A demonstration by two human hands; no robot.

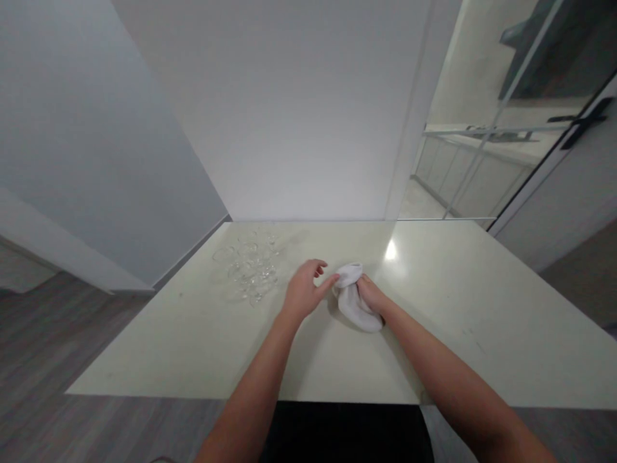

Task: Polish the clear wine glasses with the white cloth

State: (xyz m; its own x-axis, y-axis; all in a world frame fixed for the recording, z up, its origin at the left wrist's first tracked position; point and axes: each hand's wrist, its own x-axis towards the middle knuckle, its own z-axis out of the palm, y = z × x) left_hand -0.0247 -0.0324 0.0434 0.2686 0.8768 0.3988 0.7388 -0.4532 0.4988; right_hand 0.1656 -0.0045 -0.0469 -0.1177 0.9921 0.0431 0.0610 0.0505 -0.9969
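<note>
A crumpled white cloth (357, 308) hangs bunched over the middle of the table. My right hand (371, 294) is closed around its right side, with the fingers partly hidden in the folds. Just left of the cloth is my left hand (304, 289), its fingers apart and curved, the thumb tip at or very near the cloth's upper edge. Whether anything lies inside the cloth cannot be seen. Farther left, several clear glass pieces (253, 267), apparently stemmed glasses, stand close together; their outlines are faint.
The pale glossy table (168, 347) reaches back to a white wall (299, 128). To the right, a glazed partition (482, 154) and a door with a black handle (581, 121) stand beyond the table. Grey wood-look floor (53, 328) surrounds the left side.
</note>
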